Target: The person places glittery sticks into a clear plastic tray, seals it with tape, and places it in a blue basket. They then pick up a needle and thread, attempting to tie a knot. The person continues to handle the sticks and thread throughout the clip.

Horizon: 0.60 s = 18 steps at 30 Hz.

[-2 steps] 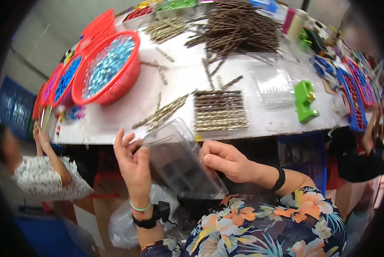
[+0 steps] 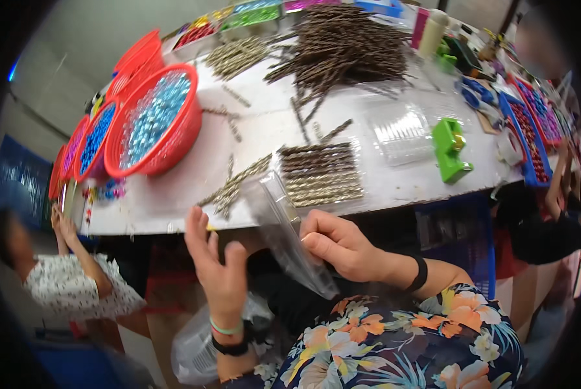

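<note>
A clear plastic box (image 2: 279, 227) is tilted in front of the table edge. My right hand (image 2: 339, 243) pinches its right side between thumb and fingers. My left hand (image 2: 219, 272) is open to the left of the box, fingers apart, touching nothing that I can see. Beyond the box, a neat row of dark and pale gold twisted sticks (image 2: 321, 172) lies at the table's near edge, seemingly in a clear tray. Loose pale gold twisted sticks (image 2: 238, 185) lie just left of that row.
Red baskets, one with light blue shiny pieces (image 2: 154, 120), stand at the left. A large pile of dark twisted sticks (image 2: 342, 52) lies at the back. Clear trays (image 2: 401, 129) and a green tape dispenser (image 2: 451, 149) are at the right. Co-workers sit at both sides.
The clear box has turned to a narrower, more edge-on angle in my right hand. My left hand has come away from it, fingers spreading. The whole view has shifted slightly.
</note>
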Motion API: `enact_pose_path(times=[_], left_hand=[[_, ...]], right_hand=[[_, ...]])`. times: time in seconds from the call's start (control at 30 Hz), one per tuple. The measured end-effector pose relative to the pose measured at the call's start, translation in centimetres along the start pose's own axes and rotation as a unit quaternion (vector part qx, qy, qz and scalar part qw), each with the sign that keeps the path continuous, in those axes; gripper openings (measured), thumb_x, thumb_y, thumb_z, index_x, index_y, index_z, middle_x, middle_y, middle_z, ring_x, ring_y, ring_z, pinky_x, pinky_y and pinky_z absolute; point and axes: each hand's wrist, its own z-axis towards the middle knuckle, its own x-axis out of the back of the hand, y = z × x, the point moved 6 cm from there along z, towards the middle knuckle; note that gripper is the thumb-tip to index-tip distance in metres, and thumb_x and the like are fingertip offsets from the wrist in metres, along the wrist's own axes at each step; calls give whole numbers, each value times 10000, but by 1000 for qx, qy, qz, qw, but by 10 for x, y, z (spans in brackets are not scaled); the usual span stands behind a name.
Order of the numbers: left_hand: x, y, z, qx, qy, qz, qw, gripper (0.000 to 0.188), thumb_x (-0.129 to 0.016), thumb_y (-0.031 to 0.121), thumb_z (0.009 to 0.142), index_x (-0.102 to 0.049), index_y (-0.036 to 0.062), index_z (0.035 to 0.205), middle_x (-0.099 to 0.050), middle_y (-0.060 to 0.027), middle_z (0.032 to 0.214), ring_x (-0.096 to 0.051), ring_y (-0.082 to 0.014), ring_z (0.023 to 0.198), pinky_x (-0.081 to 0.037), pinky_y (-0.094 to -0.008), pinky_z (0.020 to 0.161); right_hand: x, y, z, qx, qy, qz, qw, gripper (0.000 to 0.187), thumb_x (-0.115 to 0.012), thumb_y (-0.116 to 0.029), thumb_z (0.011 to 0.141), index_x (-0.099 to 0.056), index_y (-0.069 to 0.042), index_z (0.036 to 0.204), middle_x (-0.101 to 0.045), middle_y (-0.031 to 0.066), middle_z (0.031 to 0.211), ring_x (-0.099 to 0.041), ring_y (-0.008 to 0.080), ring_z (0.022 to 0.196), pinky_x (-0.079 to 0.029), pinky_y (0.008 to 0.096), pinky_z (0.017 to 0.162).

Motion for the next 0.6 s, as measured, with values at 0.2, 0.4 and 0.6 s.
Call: enact_pose_path(times=[0.2, 0.4, 0.6], left_hand=[[-141, 53, -77, 7, -128, -273, 953, 1233, -557, 762, 805, 115, 42, 1546, -15, -211, 1626, -115, -344, 1493, -132, -444, 1192], [-155, 66, -81, -25, -60, -251, 966, 1192, -423, 815, 828, 108, 19, 1540, -68, -278, 1603, -157, -381, 1478, -139, -464, 1190], [-166, 76, -74, -47, -79, -170, 981, 1196, -466, 769, 842, 188, 27, 1516, -54, -301, 1596, -193, -421, 1462, -168, -479, 1185]], right_hand=[[22, -46, -37, 82, 0, -189, 979, 214, -481, -217, 1035, -530, -28, 946, -521, 47, 824, -500, 139, 741, -439, 283, 675], [27, -51, -49, 193, 4, -226, 955, 190, -514, -197, 1008, -526, -29, 919, -558, 118, 816, -561, 313, 705, -468, 353, 642], [39, -78, -47, 241, -13, -360, 901, 133, -581, -164, 936, -521, -48, 913, -569, 111, 726, -595, 340, 601, -480, 402, 538]])
